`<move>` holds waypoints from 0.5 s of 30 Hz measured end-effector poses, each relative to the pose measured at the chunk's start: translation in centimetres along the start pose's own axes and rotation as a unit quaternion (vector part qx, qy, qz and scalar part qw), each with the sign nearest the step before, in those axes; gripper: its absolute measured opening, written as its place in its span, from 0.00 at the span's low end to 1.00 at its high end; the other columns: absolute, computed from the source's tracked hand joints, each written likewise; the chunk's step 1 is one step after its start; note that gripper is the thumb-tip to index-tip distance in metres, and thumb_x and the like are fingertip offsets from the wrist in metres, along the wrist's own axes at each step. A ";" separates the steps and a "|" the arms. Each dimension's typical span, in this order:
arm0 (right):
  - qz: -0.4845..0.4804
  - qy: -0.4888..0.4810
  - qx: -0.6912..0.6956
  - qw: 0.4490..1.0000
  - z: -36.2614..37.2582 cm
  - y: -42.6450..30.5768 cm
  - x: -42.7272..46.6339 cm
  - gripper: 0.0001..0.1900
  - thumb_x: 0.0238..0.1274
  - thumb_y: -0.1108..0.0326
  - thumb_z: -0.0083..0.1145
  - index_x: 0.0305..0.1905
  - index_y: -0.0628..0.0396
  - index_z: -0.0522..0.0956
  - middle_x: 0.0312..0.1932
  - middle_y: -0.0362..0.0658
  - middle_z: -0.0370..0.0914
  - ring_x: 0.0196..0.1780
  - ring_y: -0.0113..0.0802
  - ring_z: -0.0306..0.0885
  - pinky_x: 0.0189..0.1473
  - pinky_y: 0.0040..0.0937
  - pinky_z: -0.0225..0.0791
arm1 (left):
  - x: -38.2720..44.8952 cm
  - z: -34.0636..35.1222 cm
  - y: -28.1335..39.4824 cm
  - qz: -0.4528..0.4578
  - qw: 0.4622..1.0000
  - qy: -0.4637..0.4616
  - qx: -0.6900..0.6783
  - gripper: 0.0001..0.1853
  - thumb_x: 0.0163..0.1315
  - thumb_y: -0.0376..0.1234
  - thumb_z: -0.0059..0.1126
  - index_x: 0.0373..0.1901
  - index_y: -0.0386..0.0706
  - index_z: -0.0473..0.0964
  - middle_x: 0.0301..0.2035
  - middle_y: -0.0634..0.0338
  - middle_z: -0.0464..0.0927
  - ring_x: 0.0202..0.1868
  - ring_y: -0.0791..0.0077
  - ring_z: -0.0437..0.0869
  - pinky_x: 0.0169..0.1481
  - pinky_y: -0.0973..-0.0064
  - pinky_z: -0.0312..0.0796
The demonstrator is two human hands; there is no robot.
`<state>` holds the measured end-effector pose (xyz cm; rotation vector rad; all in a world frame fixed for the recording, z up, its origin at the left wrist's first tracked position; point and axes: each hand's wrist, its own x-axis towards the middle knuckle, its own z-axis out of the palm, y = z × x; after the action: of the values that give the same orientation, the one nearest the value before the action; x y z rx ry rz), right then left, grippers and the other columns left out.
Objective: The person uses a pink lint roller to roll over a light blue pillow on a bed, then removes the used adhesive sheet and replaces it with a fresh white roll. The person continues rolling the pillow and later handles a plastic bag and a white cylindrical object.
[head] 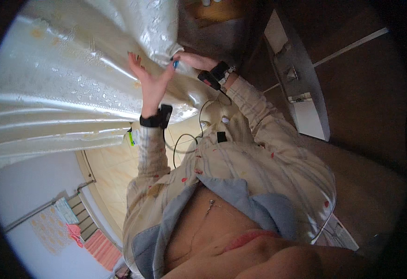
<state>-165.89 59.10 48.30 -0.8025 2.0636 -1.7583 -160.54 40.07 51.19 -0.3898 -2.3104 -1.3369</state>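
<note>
A shiny cream curtain (95, 69) with a raised pattern hangs in folds across the left and upper middle. My left hand (152, 82) is raised in front of it, fingers spread and thumb pointing toward my right hand. My right hand (194, 60) pinches the gathered edge of the fabric. Between my left thumb tip and my right fingertips shows a small blue item (175, 64), too small to name; which hand bears it is unclear. Both wrists wear black straps with small black boxes, joined to a dark cable (175, 146).
Tiled floor (112, 174) lies below the curtain. A metal rack (81, 209) with a pink striped towel (104, 249) and other cloths stands lower left. A white-and-grey shelf unit (308, 115) is at the right. A wooden surface (221, 12) shows at the top.
</note>
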 end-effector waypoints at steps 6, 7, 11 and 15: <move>-0.102 0.077 0.005 0.992 -2.3 0.4 -0.4 0.17 0.68 0.61 0.50 0.56 0.58 0.75 0.55 0.44 0.75 0.60 0.33 0.68 0.62 0.30 0.61 | 6.4 2.0 -1.7 -0.092 0.980 0.065 -0.164 0.19 0.55 0.27 0.64 0.48 0.29 0.74 0.45 0.55 0.79 0.48 0.69 0.77 0.58 0.71 0.67; -0.224 0.092 -0.008 0.970 -4.2 2.0 0.4 0.16 0.68 0.63 0.50 0.56 0.57 0.76 0.54 0.44 0.75 0.60 0.34 0.69 0.62 0.30 0.62 | 6.8 2.0 -2.1 -0.073 0.981 0.057 -0.171 0.18 0.55 0.26 0.63 0.48 0.30 0.75 0.44 0.55 0.79 0.47 0.69 0.78 0.57 0.72 0.67; -0.132 0.464 -0.163 0.861 -12.4 10.6 2.7 0.12 0.64 0.71 0.48 0.49 0.59 0.77 0.51 0.43 0.76 0.55 0.38 0.74 0.55 0.33 0.68 | 7.7 2.1 -3.1 -0.050 0.977 0.047 -0.203 0.16 0.57 0.26 0.61 0.47 0.32 0.75 0.43 0.56 0.80 0.44 0.73 0.79 0.53 0.74 0.69; 0.007 0.552 -0.294 0.780 -21.6 16.4 5.0 0.12 0.64 0.70 0.50 0.48 0.58 0.77 0.50 0.45 0.77 0.53 0.41 0.75 0.54 0.35 0.69 | 8.3 2.8 -3.7 -0.075 0.974 0.018 -0.214 0.13 0.57 0.28 0.62 0.44 0.33 0.77 0.39 0.59 0.81 0.41 0.76 0.79 0.47 0.77 0.70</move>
<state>-185.65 74.84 37.18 0.3300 3.4376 -1.7381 -170.05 40.88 51.41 -0.3219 -2.0433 -1.9070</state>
